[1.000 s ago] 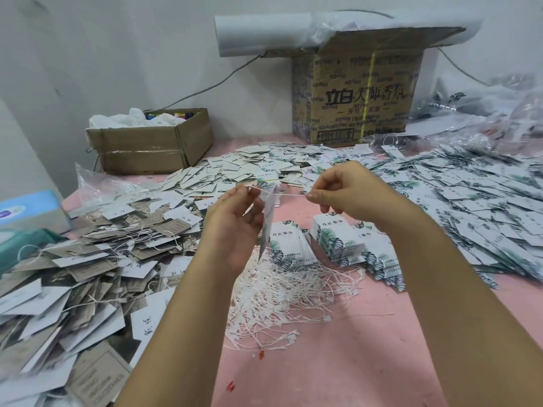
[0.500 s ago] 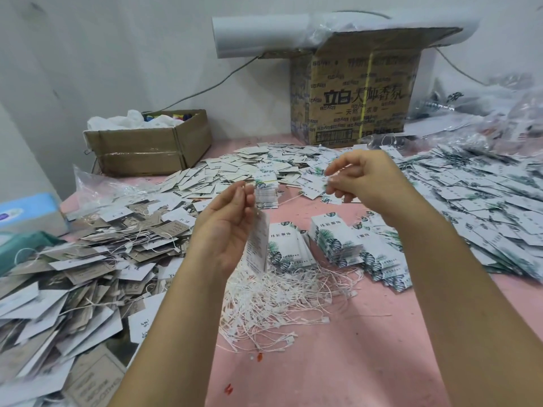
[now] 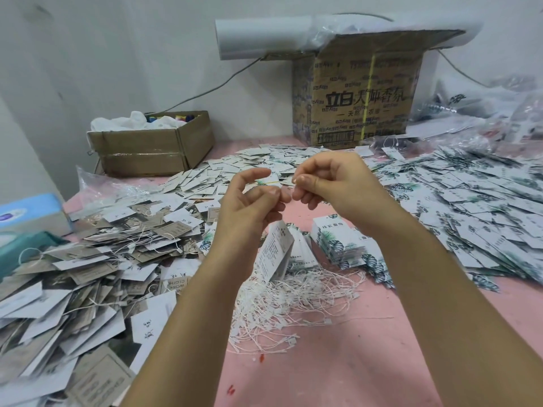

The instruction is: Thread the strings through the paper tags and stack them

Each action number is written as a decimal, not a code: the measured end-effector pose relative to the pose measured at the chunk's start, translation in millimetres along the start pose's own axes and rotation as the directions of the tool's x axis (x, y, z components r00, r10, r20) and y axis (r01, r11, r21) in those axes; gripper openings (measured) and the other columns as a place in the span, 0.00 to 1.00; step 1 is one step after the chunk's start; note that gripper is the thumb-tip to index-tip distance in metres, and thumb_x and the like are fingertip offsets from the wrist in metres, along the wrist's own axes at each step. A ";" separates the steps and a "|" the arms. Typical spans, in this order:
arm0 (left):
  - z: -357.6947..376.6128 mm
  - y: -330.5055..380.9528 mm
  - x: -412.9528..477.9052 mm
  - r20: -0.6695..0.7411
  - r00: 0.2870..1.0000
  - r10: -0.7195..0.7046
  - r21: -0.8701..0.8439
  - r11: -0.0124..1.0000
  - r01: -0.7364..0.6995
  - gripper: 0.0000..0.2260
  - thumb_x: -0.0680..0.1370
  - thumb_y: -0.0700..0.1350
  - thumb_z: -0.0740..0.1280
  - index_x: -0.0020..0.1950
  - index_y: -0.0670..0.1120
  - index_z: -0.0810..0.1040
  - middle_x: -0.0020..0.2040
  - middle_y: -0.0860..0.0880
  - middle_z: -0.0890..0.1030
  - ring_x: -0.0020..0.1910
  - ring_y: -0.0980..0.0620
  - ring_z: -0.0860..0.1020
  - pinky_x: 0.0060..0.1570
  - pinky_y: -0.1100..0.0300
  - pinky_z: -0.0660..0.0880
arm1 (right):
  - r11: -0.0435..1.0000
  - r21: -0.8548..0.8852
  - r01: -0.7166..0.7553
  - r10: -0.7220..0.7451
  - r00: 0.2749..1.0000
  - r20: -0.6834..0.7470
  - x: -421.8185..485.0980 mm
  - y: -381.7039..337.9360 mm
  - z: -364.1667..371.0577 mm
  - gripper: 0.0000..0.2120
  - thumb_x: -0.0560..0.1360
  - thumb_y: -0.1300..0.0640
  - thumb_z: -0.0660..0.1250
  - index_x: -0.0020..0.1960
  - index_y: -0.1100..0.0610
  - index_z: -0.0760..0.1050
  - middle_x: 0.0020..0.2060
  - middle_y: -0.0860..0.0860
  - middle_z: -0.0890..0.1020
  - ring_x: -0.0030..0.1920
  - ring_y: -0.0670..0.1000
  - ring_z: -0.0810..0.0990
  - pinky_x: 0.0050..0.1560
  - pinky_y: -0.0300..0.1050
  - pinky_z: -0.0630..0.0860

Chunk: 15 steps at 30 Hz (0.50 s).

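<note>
Both hands are raised above the pink table (image 3: 338, 371), with the fingertips nearly meeting. The left hand (image 3: 249, 210) is curled, and a paper tag (image 3: 274, 254) is held by it. The tag hangs tilted below the fingers, and its upper end is hidden behind them. The right hand (image 3: 335, 186) is closed at thumb and forefinger in a pinch; a string appears to be gripped there, though it is too fine to be made out. Beneath the hands a tangle of loose white strings (image 3: 293, 301) is spread on the table. Stacked leaf-printed tags (image 3: 338, 239) are set just beyond it. A heap of strung tags (image 3: 88, 259) is piled at the left, and more loose tags (image 3: 470, 201) are scattered at the right.
</note>
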<state>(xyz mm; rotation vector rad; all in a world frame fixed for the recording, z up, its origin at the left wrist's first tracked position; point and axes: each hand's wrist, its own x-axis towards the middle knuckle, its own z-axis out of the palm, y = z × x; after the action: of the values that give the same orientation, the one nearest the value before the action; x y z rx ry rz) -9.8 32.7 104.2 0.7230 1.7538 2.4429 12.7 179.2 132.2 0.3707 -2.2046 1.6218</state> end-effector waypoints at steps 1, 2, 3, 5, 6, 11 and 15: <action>0.4 0.2 0.0 0.012 1.000 0.017 0.002 1.000 -0.017 0.11 0.78 0.32 0.60 0.51 0.48 0.72 0.32 0.52 0.81 0.32 0.57 0.76 0.36 0.66 0.72 | 1.000 0.005 -0.010 0.010 1.000 0.001 -0.1 -0.4 0.3 0.10 0.75 0.70 0.63 0.38 0.59 0.76 0.26 0.49 0.79 0.26 0.44 0.76 0.28 0.36 0.73; 0.6 0.4 -0.2 0.023 0.999 0.032 0.006 0.999 -0.032 0.11 0.78 0.32 0.60 0.51 0.48 0.71 0.32 0.52 0.81 0.32 0.57 0.76 0.36 0.67 0.73 | 1.000 0.002 -0.022 0.022 1.000 0.001 -0.1 -0.6 0.5 0.10 0.75 0.70 0.63 0.38 0.59 0.76 0.25 0.49 0.79 0.26 0.44 0.75 0.27 0.36 0.73; 0.8 0.4 -0.1 0.033 0.998 0.045 0.010 0.999 -0.045 0.11 0.79 0.32 0.60 0.51 0.48 0.71 0.32 0.52 0.81 0.32 0.57 0.76 0.36 0.67 0.73 | 0.999 -0.004 -0.035 0.035 0.999 0.003 -0.1 -0.9 0.4 0.10 0.75 0.69 0.63 0.38 0.59 0.76 0.25 0.48 0.79 0.26 0.45 0.75 0.27 0.36 0.72; 1.0 0.0 -0.4 0.052 0.996 0.068 0.021 0.997 -0.069 0.11 0.79 0.32 0.60 0.51 0.48 0.71 0.32 0.52 0.81 0.32 0.57 0.76 0.36 0.67 0.73 | 0.998 -0.014 -0.055 0.055 0.998 0.013 -0.5 -1.8 0.6 0.09 0.75 0.68 0.64 0.39 0.59 0.77 0.26 0.48 0.78 0.26 0.45 0.74 0.25 0.36 0.70; 1.3 -0.3 -0.5 0.057 0.995 0.077 0.027 0.997 -0.079 0.11 0.78 0.32 0.60 0.51 0.48 0.71 0.32 0.52 0.81 0.32 0.57 0.76 0.36 0.67 0.73 | 0.998 -0.016 -0.060 0.060 0.998 0.020 -0.9 -2.2 0.7 0.09 0.75 0.67 0.64 0.39 0.59 0.77 0.26 0.48 0.79 0.26 0.45 0.74 0.25 0.36 0.70; 2.6 -1.9 -0.1 0.050 0.993 0.111 0.044 0.993 -0.113 0.11 0.78 0.32 0.61 0.52 0.48 0.70 0.32 0.52 0.81 0.33 0.56 0.76 0.36 0.66 0.73 | 0.997 -0.010 -0.082 0.082 0.996 0.046 -2.0 -5.0 0.0 0.08 0.75 0.65 0.65 0.38 0.58 0.78 0.28 0.48 0.80 0.28 0.45 0.74 0.26 0.37 0.70; 2.9 -3.0 0.2 0.050 0.991 0.124 0.055 0.990 -0.126 0.12 0.78 0.32 0.61 0.52 0.49 0.70 0.32 0.52 0.80 0.33 0.56 0.76 0.36 0.66 0.73 | 0.995 -0.003 -0.098 0.098 0.994 0.052 -2.4 -5.7 0.6 0.08 0.75 0.65 0.65 0.38 0.59 0.78 0.29 0.50 0.79 0.27 0.45 0.74 0.26 0.36 0.70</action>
<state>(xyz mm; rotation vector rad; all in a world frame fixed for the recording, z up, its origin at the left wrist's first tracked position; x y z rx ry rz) -9.5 36.4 102.3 0.9148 1.8221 2.4392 17.2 176.9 135.8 0.3126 -2.2950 1.6793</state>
